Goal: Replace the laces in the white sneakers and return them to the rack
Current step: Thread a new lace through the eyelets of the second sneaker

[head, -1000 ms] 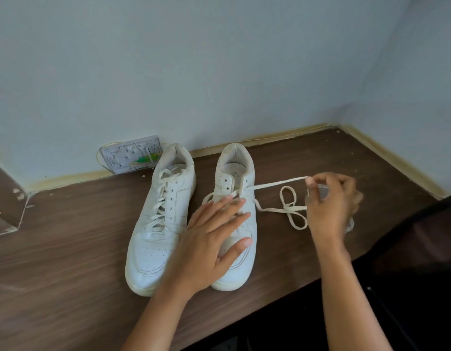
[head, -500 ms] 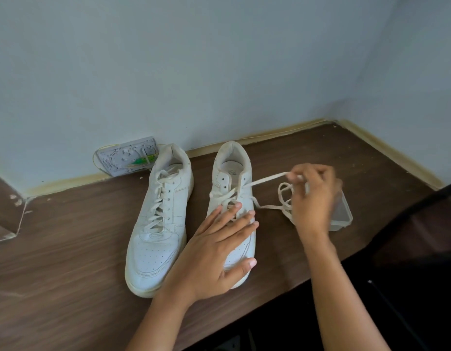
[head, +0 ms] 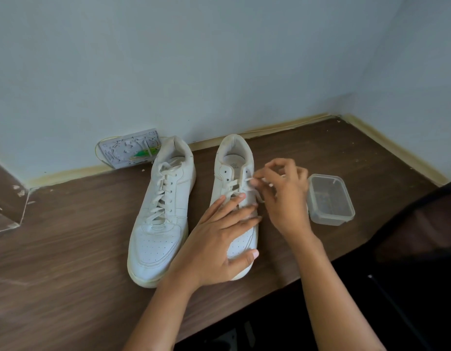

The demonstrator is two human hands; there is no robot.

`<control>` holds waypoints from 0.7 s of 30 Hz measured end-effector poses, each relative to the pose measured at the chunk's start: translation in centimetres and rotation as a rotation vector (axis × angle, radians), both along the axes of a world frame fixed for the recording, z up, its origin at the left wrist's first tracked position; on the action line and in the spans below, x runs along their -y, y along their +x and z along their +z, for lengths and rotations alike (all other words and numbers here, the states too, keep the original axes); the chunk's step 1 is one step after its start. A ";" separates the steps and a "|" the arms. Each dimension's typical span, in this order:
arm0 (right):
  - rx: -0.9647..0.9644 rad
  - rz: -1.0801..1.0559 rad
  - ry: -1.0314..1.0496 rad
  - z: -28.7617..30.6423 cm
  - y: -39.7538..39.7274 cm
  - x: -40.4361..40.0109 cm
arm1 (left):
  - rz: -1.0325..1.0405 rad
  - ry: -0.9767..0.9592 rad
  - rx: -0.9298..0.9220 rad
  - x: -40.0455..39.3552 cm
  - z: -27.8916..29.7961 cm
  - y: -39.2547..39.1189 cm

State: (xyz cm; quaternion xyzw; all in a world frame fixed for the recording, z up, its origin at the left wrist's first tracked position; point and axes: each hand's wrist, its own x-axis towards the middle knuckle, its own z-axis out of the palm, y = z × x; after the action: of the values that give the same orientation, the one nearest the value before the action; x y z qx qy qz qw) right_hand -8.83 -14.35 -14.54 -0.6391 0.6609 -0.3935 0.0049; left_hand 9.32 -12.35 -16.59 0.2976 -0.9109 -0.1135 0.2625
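Two sneakers [head: 159, 219] are stood side by side on the desk [head: 67, 249]; the right one [head: 234, 173] is steadied under the flat left hand [head: 219, 241] so its lace [head: 247, 182], pinched by the right hand [head: 282, 196], can be threaded.

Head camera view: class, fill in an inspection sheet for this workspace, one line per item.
Surface: brown wood-grain tabletop in a wall corner.
Job's things: left sneaker fully laced; right sneaker partly laced, top eyelets open.
Clutter: clear plastic container, lidless; grey panel leaning on the wall.
Grippers: left hand pressing flat on the right sneaker; right hand pinching the lace.
Cables: thin yellow wire at the panel.
Surroundings: pale blue walls.
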 end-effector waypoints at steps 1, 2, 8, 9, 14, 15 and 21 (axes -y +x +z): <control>0.025 -0.064 -0.011 0.1 -0.6 0.1 | -0.004 0.011 -0.003 0.0 0.0 0.1; 0.057 -0.120 -0.004 0.2 -1.1 0.2 | -0.009 0.021 -0.005 0.1 0.0 0.2; 0.249 -0.200 0.070 1.0 -2.4 -0.3 | -0.014 0.056 -0.034 0.3 0.1 0.3; 0.272 -0.185 0.060 1.4 -2.8 -0.5 | -0.013 0.058 -0.040 0.3 0.1 0.3; 0.108 0.108 0.374 1.6 -3.0 -0.8 | -0.003 0.067 -0.058 0.4 0.1 0.1; 0.065 0.161 0.481 1.1 -2.6 -0.8 | -0.001 0.065 -0.056 0.4 0.1 0.0; 0.028 0.177 0.632 -0.4 -2.0 -0.6 | -0.003 0.062 -0.072 0.3 0.0 0.0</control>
State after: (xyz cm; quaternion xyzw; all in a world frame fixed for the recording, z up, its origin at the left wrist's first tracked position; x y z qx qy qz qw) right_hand -10.81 -13.71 -14.92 -0.6556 0.6919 -0.1755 0.2464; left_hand 9.31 -12.65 -16.64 0.3000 -0.8972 -0.1526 0.2858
